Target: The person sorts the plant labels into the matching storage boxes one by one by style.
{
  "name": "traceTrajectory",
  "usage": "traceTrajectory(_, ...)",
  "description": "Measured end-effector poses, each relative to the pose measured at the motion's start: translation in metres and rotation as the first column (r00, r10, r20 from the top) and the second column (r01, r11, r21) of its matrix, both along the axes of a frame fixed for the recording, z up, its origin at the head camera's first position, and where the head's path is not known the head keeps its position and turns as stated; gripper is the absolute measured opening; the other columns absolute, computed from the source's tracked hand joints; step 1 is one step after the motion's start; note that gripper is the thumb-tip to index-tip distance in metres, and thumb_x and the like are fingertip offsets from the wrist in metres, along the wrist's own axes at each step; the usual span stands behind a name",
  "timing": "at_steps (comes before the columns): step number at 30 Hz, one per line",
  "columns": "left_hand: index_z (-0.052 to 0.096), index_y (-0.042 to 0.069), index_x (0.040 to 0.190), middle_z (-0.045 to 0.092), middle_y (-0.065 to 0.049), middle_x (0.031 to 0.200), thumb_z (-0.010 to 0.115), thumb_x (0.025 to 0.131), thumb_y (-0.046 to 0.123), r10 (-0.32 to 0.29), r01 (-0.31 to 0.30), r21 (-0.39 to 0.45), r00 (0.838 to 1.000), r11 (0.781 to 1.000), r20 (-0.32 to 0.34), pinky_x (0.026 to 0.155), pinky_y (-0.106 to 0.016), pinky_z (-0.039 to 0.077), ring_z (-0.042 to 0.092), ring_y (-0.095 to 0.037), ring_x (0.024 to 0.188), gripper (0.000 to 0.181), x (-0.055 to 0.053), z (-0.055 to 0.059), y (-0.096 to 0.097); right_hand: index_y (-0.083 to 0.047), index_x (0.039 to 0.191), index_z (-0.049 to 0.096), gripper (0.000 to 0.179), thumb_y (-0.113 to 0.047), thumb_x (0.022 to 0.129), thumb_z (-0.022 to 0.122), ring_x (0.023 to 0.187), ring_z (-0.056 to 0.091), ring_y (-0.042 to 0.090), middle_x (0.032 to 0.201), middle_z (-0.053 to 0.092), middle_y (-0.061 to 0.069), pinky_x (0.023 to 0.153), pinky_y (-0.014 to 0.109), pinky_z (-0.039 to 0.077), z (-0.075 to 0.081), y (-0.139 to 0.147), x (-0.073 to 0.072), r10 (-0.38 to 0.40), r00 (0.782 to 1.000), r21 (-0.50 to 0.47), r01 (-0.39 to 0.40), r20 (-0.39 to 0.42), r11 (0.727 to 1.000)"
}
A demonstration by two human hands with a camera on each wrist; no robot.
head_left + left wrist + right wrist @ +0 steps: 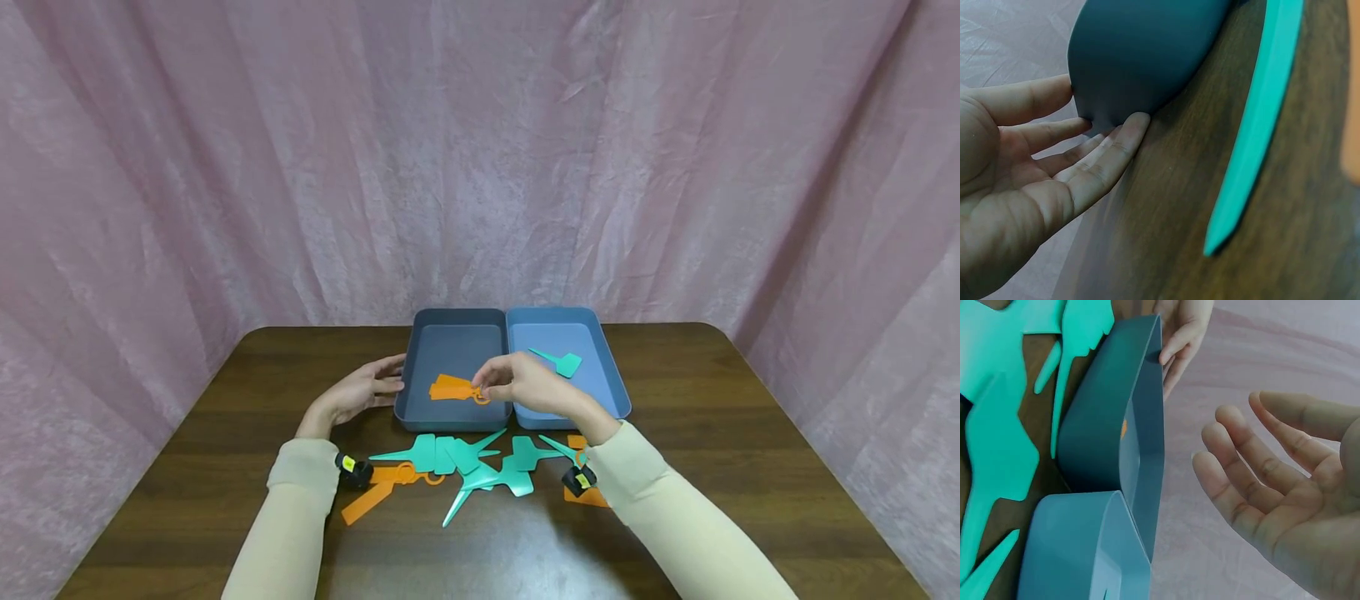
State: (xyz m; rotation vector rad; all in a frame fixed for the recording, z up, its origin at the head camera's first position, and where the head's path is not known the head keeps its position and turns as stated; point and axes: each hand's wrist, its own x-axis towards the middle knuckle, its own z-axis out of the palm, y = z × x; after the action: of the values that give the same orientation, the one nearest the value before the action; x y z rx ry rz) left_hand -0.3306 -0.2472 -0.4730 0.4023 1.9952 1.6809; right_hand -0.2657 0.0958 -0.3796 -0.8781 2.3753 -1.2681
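The left hand [363, 390], spread, touches the dark tray [461, 343] at nine o'clock, while the loosely spread right hand [525, 385] seems to be releasing orange tags [450, 388] inside at six, likely calling next for the orange strips [367, 503] at seven.

Dark tray [461, 340], far half free, green tags [465, 457] in front

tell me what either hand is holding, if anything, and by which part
Nothing: the right hand is empty, fingers apart, by the orange ring-ended tags in the dark gray tray; the left hand only touches that tray's outer wall.
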Motion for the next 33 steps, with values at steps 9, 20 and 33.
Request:
traceTrajectory(9,0.011,0.003,0.167,0.016,-0.026,0.169,0.047,0.110,0.006,0.000,0.000,0.000,1.000,1.000,0.003,0.119,-0.059,0.035,0.027,-0.046,0.152,0.068,-0.003,-0.002,-0.003,-0.009,0.114,0.075,0.015,-0.010,0.102,0.067,0.095,0.066,0.020,0.106,0.074,0.001,0.081,0.032,0.056,-0.009,0.014,0.024,0.010,1.000,0.004,-0.010,-0.009,1.000)
traceTrajectory(20,0.011,0.004,0.167,0.017,-0.026,0.169,0.049,0.110,0.009,0.003,-0.004,-0.018,1.000,1.000,-0.004,0.119,-0.060,0.035,0.033,-0.046,0.149,0.069,-0.005,-0.001,-0.006,-0.009,0.113,0.076,0.015,-0.009,0.101,0.068,0.094,0.070,0.036,0.099,0.076,0.005,0.078,0.044,0.058,-0.026,0.019,0.043,0.028,0.999,-0.005,-0.028,0.038,1.000)
traceTrajectory(33,0.009,0.004,0.167,0.015,-0.027,0.169,0.046,0.111,0.007,-0.010,0.010,-0.016,1.000,1.000,-0.005,0.119,-0.061,0.033,0.032,-0.047,0.149,0.067,-0.005,-0.001,-0.010,-0.007,0.111,0.077,0.016,-0.003,0.096,0.074,0.098,0.059,0.024,0.103,0.067,0.005,0.083,0.028,0.049,-0.045,0.001,0.055,0.085,0.993,0.185,-0.069,-0.079,0.980)
